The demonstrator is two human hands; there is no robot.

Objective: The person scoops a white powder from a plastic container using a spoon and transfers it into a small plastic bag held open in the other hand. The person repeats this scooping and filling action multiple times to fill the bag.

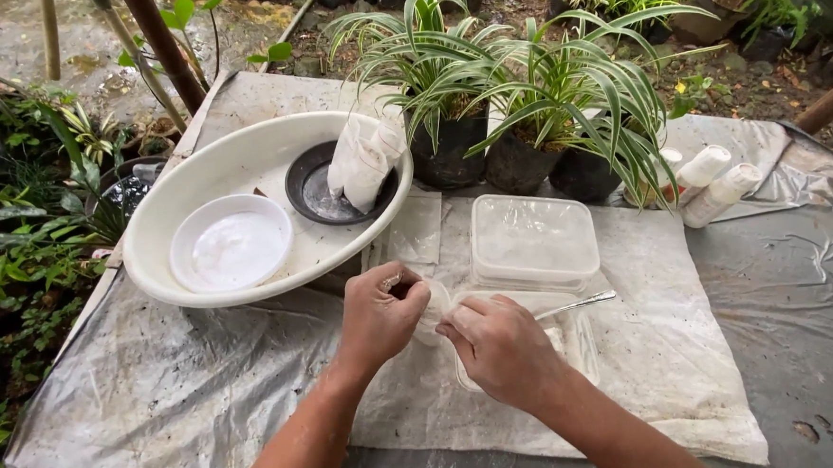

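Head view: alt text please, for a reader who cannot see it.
Both hands, left hand and right hand, hold a small white object over a clear plastic container with a spoon in it. Behind sit a white basin and potted spider plants.

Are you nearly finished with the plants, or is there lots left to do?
Looks early. Set out: three potted striped plants, a white basin holding a white dish and a black saucer, and a lidded clear tub. In hand: the left hand and right hand pinch a small white piece over an open tub. Left: the plants sit untouched.
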